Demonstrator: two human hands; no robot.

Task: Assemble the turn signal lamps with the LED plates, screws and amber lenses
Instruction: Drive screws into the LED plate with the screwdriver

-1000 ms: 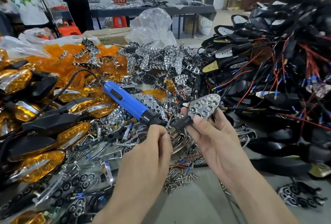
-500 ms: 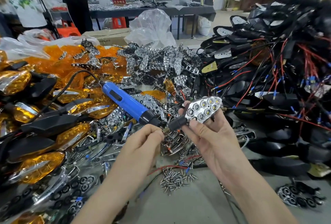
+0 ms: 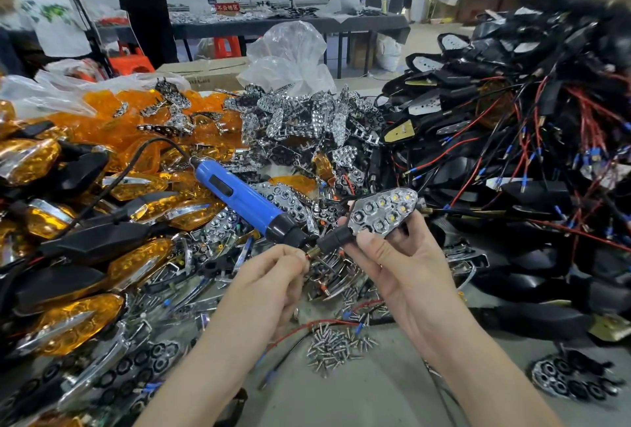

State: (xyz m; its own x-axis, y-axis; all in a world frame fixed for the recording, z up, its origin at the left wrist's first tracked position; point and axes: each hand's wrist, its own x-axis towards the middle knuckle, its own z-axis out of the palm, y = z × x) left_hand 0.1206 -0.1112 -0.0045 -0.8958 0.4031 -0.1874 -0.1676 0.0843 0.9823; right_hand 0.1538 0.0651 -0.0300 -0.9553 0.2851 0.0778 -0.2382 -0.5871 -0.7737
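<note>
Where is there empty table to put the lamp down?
Bare table shows on the near side of the screws, between the left arm and right arm, plus a strip right of the right arm, before the black housings. Left is packed with amber lamps; behind, chrome plates.

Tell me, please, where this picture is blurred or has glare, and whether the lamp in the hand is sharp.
Head view: the lamp in the right hand is sharp; the black housings at the top right are smeared; the clear plastic bag and the heap of LED plates shine with glare; light is even, shadows soft.
</note>
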